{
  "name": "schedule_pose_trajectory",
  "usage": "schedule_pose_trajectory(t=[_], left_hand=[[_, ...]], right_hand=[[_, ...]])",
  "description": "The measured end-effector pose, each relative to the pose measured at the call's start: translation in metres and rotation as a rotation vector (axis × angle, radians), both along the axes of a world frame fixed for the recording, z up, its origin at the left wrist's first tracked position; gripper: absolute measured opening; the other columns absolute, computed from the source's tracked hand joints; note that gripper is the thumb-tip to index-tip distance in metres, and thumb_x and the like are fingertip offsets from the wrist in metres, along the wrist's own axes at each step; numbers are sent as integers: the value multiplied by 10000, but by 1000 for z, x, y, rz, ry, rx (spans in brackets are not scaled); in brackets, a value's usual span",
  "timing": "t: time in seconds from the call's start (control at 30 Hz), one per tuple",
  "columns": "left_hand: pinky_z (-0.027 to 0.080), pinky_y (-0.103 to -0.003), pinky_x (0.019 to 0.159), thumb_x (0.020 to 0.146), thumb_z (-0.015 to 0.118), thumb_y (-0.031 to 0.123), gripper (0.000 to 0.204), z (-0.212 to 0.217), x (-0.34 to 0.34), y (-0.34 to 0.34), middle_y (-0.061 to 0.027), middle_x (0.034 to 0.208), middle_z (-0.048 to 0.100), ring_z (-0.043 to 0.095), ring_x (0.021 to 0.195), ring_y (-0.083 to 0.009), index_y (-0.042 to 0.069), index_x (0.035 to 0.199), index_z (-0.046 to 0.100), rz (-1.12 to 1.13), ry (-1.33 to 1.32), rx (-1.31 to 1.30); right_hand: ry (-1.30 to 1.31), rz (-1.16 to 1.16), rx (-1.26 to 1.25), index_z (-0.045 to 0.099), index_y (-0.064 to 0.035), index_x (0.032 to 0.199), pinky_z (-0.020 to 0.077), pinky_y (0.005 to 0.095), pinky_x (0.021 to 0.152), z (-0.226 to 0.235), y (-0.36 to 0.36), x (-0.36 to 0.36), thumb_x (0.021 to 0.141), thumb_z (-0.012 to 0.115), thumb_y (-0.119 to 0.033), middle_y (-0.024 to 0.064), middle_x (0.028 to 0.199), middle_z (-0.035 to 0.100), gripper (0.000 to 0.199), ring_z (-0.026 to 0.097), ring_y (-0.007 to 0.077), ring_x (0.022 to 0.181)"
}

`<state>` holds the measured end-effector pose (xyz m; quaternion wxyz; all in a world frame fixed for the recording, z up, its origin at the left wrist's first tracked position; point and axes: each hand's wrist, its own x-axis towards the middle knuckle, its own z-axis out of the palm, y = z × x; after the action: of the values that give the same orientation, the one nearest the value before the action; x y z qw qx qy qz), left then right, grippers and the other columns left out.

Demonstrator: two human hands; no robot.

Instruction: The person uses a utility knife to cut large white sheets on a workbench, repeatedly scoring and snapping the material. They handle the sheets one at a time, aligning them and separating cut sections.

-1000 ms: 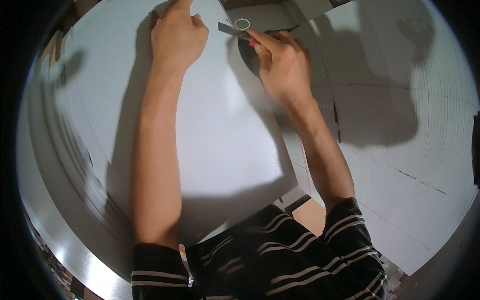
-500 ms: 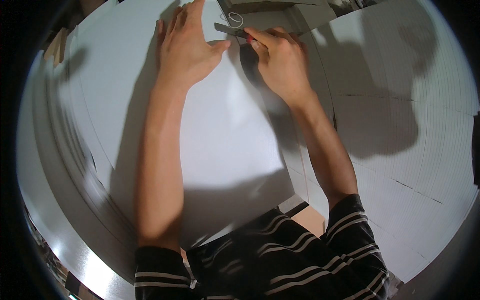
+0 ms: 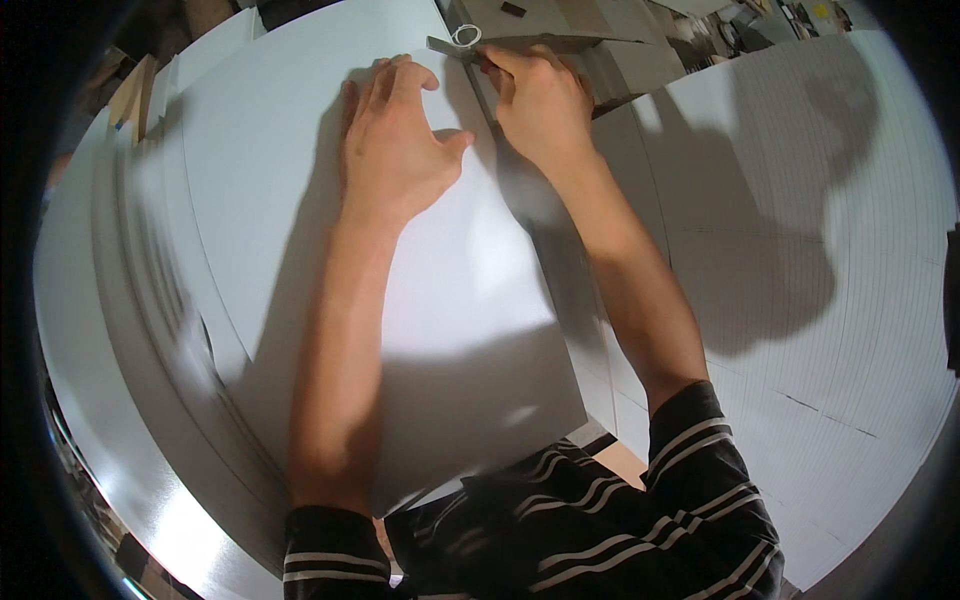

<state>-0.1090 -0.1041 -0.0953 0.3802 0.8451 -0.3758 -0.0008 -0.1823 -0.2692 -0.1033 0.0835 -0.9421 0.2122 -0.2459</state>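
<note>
**Cutting along the far edge of a white sheet**

Left hand (image 3: 400, 150) lies flat, fingers spread, pressing on a large white sheet (image 3: 440, 310) that fills the middle of the frame, running from top centre down to the person's striped shirt (image 3: 600, 520). Nothing is held in it; it is only a weight on the board.

Right hand (image 3: 540, 105), upper centre, is closed round a slim grey tool (image 3: 455, 43) with a white loop at its tip, lying at the sheet's top right edge. Looks like a knife; the blade is too small to tell.

Step in hand, as I judge it: a cut or score down the right edge, just begun at the far end. The next move would call for a steady pull toward the body, with the pressing hand clear of the line.

Against a second ago: the left hand has slid rightward and nearer the right hand, and the sheet's corner now sits lower.

Grey boards (image 3: 800, 250) lie under and to the right.
</note>
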Motion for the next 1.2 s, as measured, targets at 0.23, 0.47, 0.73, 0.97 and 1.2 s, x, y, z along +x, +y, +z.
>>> schedule_pose_trajectory(t=[0.23, 0.47, 0.73, 0.97, 1.2], left_hand=[[248, -549, 1251, 733, 879, 173, 560, -13, -17, -5, -181, 1445, 562, 451, 1433, -374, 82, 1178, 551, -7, -126, -20], [263, -555, 1244, 730, 888, 162, 556, -17, -2, 11, -199, 1481, 545, 441, 1453, -380, 88, 1165, 551, 24, -93, -49], [238, -531, 1263, 753, 843, 157, 514, -11, 10, 11, -196, 1451, 556, 447, 1448, -370, 78, 1174, 558, 8, -98, -41], [552, -460, 800, 871, 685, -18, 289, -15, 30, 16, -158, 1057, 709, 705, 900, -368, 51, 1149, 649, 219, -182, -218], [435, -523, 1121, 889, 694, 51, 287, -26, 42, 26, -131, 1206, 716, 650, 1188, -336, 54, 1176, 704, 502, -374, 21]], right_hand=[[-54, 23, 36, 800, -255, 1116, 499, 560, 885, -9, -25, 26, 908, 683, -165, 125, 990, 711, 256, 677, 367, 976], [13, 7, 15, 795, -285, 1151, 525, 554, 871, -14, -27, 91, 903, 704, -212, 131, 1001, 727, 274, 705, 379, 947], [128, -41, 140, 782, -277, 1179, 539, 547, 917, -12, -58, 137, 904, 685, -241, 170, 1164, 735, 293, 701, 399, 1056], [742, -82, 340, 717, -18, 1206, 547, 479, 957, -110, -109, 77, 962, 625, -292, 227, 1229, 705, 378, 689, 406, 1112], [866, -8, 964, 680, 23, 1233, 508, 482, 965, -182, -142, -71, 919, 737, -242, 199, 1193, 716, 415, 669, 356, 1130]])
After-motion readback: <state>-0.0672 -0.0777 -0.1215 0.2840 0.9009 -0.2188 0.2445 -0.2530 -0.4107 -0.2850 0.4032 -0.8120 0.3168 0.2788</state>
